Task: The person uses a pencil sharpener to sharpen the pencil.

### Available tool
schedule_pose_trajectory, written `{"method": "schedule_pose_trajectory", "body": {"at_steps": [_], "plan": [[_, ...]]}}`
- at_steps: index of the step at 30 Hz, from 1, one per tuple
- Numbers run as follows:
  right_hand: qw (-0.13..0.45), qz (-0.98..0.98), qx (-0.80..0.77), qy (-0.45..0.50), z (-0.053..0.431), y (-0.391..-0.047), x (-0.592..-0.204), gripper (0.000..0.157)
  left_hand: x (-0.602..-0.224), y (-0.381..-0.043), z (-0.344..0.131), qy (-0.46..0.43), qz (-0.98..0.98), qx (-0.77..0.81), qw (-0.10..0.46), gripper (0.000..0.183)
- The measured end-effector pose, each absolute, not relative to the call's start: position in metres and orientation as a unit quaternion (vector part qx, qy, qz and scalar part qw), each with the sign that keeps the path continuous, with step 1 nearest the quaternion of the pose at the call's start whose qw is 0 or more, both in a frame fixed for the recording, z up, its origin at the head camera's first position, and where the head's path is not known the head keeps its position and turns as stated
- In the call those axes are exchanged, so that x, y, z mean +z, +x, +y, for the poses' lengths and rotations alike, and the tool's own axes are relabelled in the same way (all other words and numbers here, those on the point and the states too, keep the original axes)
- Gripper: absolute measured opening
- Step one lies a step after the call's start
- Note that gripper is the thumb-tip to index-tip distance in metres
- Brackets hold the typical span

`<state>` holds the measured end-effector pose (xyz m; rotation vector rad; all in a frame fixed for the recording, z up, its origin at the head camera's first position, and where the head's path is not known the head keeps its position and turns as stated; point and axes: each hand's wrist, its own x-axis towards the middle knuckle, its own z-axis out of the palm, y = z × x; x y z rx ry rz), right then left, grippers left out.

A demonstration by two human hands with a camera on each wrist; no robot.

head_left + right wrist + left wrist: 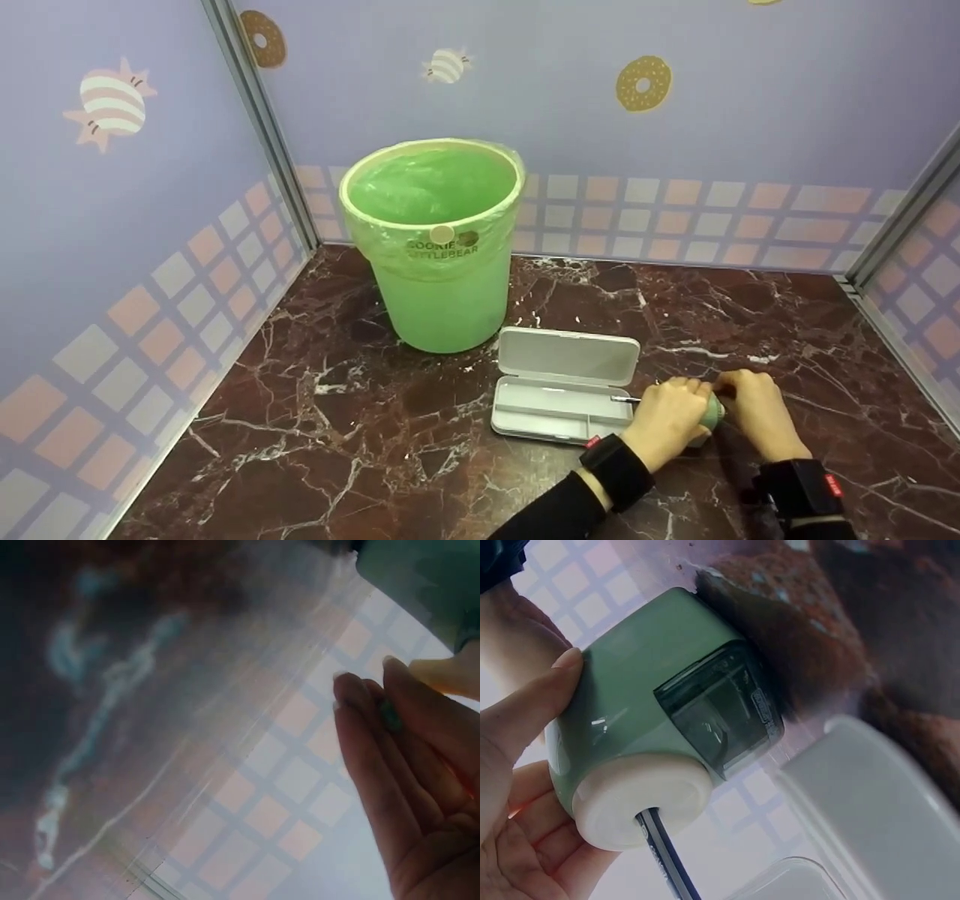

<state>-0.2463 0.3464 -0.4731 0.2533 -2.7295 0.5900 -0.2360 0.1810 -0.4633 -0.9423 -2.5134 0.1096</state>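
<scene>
My left hand (670, 418) grips a green pencil sharpener (652, 652) with a white round front and a dark see-through shavings drawer (724, 712). A dark striped pencil (667, 855) sticks out of the hole in its front, and in the head view the pencil points left over the case. On the sharpener's far side, my right hand (757, 412) has its fingers bent at the back end. The right wrist view shows a small green knob (390, 716) pinched between that hand's thumb and fingers. Most of the sharpener is hidden behind the left hand in the head view.
Just left of the hands lies an open white pencil case (540, 394) with divided compartments, its lid (570, 356) tipped back. Behind it stands a green trash bin (450, 307) lined with a clear bag. Patterned panels (525, 90) wall in the dark marbled table (300, 450).
</scene>
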Motion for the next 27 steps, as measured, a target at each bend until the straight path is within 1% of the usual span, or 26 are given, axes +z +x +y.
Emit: {"method": "schedule_pose_trajectory", "body": {"at_steps": [4,10,16,21,27], "plan": [[0.141,-0.965,0.199,0.095,0.348,-0.248,-0.472,0.01,-0.463,-0.236,0.182,-0.342,-0.912,0.04,0.224,0.057],[0.107,-0.971,0.185,0.107,0.347,-0.243,-0.476,0.021,-0.465,-0.235,0.183,-0.334,-0.911,0.03,0.238,0.055],[0.091,-0.974,0.18,0.106,0.345,-0.232,-0.477,0.019,-0.466,-0.235,0.182,-0.329,-0.909,0.02,0.254,0.054],[0.06,-0.973,0.204,0.089,0.348,-0.222,-0.473,0.02,-0.466,-0.235,0.184,-0.331,-0.911,0.013,0.246,0.053],[0.034,-0.965,0.236,0.113,0.349,-0.21,-0.465,0.019,-0.464,-0.236,0.184,-0.319,-0.918,0.012,0.235,0.05]]}}
